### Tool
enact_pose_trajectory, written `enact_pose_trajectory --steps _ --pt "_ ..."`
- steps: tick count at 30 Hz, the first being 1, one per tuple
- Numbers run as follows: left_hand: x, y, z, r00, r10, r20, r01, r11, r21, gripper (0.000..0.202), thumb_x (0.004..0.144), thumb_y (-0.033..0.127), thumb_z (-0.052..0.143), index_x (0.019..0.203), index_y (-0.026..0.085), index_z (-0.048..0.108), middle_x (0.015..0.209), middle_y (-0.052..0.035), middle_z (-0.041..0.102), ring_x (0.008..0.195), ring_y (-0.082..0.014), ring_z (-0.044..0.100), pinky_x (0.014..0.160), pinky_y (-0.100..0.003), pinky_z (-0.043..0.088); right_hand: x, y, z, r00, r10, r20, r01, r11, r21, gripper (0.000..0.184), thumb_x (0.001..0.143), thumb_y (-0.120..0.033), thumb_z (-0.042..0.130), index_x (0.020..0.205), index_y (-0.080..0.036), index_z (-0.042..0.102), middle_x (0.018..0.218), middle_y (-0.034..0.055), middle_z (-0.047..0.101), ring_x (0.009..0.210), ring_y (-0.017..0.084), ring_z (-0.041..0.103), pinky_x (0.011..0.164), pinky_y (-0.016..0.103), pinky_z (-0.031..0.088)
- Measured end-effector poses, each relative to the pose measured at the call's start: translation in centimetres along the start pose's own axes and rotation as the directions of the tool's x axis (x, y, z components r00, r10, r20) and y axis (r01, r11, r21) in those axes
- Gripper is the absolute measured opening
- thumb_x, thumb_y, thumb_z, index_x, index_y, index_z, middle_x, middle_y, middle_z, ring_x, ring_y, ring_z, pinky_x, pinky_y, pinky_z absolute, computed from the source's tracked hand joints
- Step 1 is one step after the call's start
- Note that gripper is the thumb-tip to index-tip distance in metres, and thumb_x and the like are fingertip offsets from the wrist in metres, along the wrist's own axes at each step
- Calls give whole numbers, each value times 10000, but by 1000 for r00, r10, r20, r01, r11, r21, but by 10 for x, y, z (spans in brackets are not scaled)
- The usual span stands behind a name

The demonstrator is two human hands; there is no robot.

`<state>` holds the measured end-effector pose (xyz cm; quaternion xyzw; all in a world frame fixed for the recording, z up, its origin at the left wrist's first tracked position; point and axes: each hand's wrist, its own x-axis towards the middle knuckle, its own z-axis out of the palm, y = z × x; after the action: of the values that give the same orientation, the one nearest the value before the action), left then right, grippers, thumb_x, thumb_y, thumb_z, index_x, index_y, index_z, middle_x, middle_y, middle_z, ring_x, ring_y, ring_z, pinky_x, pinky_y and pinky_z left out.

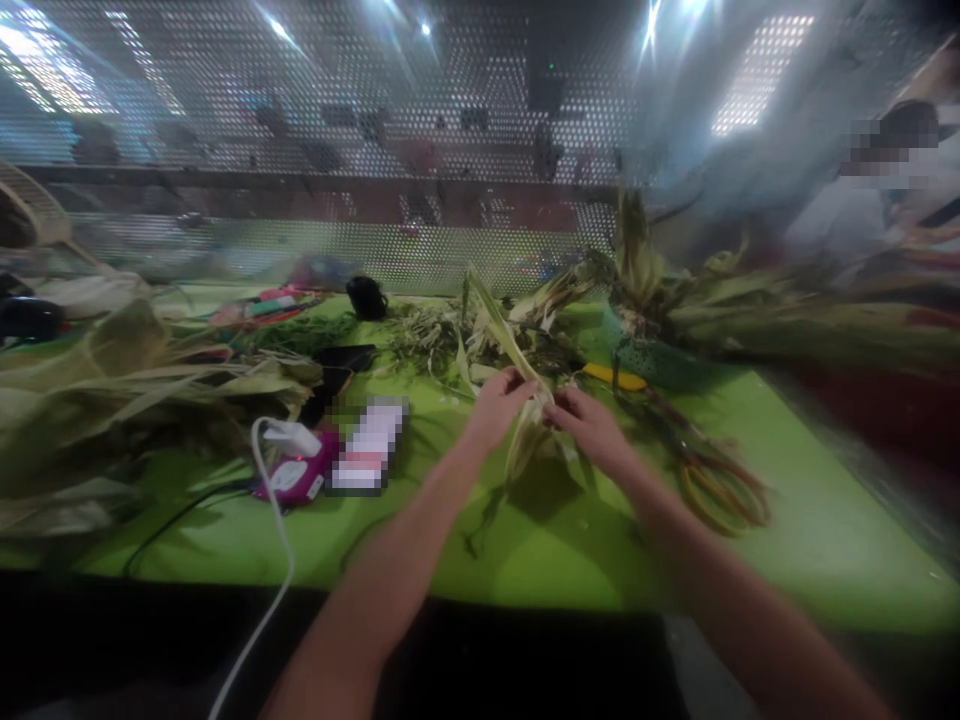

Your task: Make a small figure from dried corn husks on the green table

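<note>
Both my hands meet over the middle of a bright green table (787,520). My left hand (495,405) is closed on a long pale green leaf strip (499,335) that rises up and away from it. My right hand (592,425) pinches the same bundle of dried leaves (529,445) from the right side. The bundle hangs just above the table between the two hands. Fingers of both hands are curled round the leaves.
A heap of dried leaves (112,400) lies at the left, more leafy stalks (675,290) at the back right. A white cable (274,520), a pink device (296,475), a coil of reddish cord (720,485), a yellow-handled tool (615,378) and a perforated screen (450,150) surround the hands. A person (892,190) sits far right.
</note>
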<state>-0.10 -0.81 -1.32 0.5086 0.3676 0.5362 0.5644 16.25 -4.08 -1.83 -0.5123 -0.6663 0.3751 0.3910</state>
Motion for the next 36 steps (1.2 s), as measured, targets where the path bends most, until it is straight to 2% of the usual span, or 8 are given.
enact_pose_trajectory --steps 4,9,12,14,17,23,30,36 --pt "-4 -2 4 1000 3 -6 -2 1000 22 161 742 249 681 861 143 665 832 -38 680 768 -131 591 772 -273 469 -1 6 3 999 -40 37 46 983 -177 315 901 -481 483 769 -209 571 731 9 636 680 161 565 624 270 398" --pt "-10 6 7 984 -133 115 150 975 -162 304 743 325 707 985 145 674 877 -67 704 739 -154 631 715 -294 497 -5 -9 3 979 53 197 -84 985 153 314 887 -460 496 736 -195 569 694 25 654 647 157 578 636 279 449" --pt "-11 10 5 980 -144 139 179 942 -285 335 733 338 725 993 137 658 882 -80 718 785 -178 663 766 -320 512 -7 -17 1 970 71 234 -120 972 201 338 883 -483 496 748 -185 582 699 37 658 654 162 584 649 286 456" --pt "-10 11 4 984 -133 115 163 936 -313 310 741 324 720 975 136 642 867 -81 724 822 -190 674 809 -334 512 -7 -16 0 983 68 173 -89 989 116 342 892 -504 479 818 -189 592 761 42 665 691 172 595 653 289 448" --pt "-10 11 6 992 -112 52 121 959 -255 228 778 282 676 944 134 626 859 -79 725 839 -187 675 844 -337 505 -8 -12 0 1000 -2 -5 0 978 -207 361 898 -540 468 979 -212 595 859 47 669 740 193 595 643 289 411" --pt "-9 -1 12 1000 3 -9 -3 999 -35 171 830 252 600 952 140 639 960 -84 718 954 -181 645 897 -317 473 -9 -10 4 994 -94 -63 28 742 -670 369 884 -530 514 1027 -199 588 858 82 680 718 210 580 581 280 302" --pt "-10 -11 16 1000 -8 24 9 998 -66 211 809 294 641 964 152 623 953 -81 722 913 -185 654 902 -344 479 -5 -9 3 998 -45 -41 -7 586 -810 291 956 -413 425 1025 -195 604 898 123 711 742 216 609 566 298 251" --pt "-7 -13 13 998 -46 46 51 992 -112 253 792 298 663 994 147 645 917 -85 726 948 -198 653 913 -351 476 -5 -8 4 998 45 -37 -58 701 -711 268 966 -372 403 1005 -197 602 865 90 716 678 192 602 562 278 266"
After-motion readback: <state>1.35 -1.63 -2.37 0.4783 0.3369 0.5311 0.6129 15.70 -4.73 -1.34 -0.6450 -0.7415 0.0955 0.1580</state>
